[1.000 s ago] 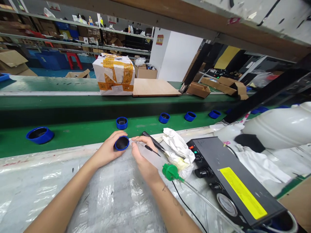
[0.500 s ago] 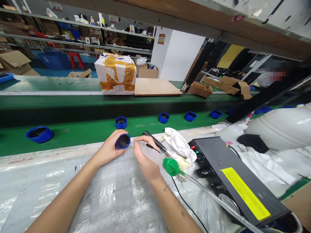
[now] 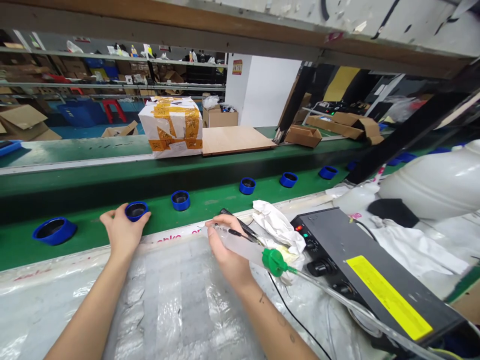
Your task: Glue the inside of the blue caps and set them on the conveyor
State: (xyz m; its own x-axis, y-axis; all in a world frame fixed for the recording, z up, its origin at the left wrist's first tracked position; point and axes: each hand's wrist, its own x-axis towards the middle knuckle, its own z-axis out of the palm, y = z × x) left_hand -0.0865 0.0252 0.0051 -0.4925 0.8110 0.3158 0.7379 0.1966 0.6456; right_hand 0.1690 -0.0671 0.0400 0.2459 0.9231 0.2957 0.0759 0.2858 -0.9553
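- On the green conveyor belt (image 3: 210,206) along the far edge of the worktop (image 3: 180,310), the left hand (image 3: 122,231) sat spread over a small blue cap (image 3: 136,211), with fingers and thumb on either side of it and the cap against the belt.
- Near that same edge, the right hand (image 3: 227,252) was closed round a clear plastic syringe (image 3: 242,247), which lay across the palm with its narrow end toward the belt.
- A green end cap (image 3: 275,262) closed the syringe's rear, and a clear tube (image 3: 337,292) ran from it toward the right corner.
- A black-handled tool (image 3: 236,221) lay just behind the right hand's fingers; its exact kind was too hidden to tell.
- The syringe looked light, stiff and smooth, so it might slip; the middle of the barrel seemed the best hold, away from the tip and tube.
- The blue cap looked light and rigid, easiest to take by its rim.
- More blue caps (image 3: 180,200) stood in a row along the belt, with a larger one (image 3: 54,231) to the left.
- A crumpled white cloth (image 3: 277,223) and a grey control box (image 3: 348,265) sat on the worktop's right side.
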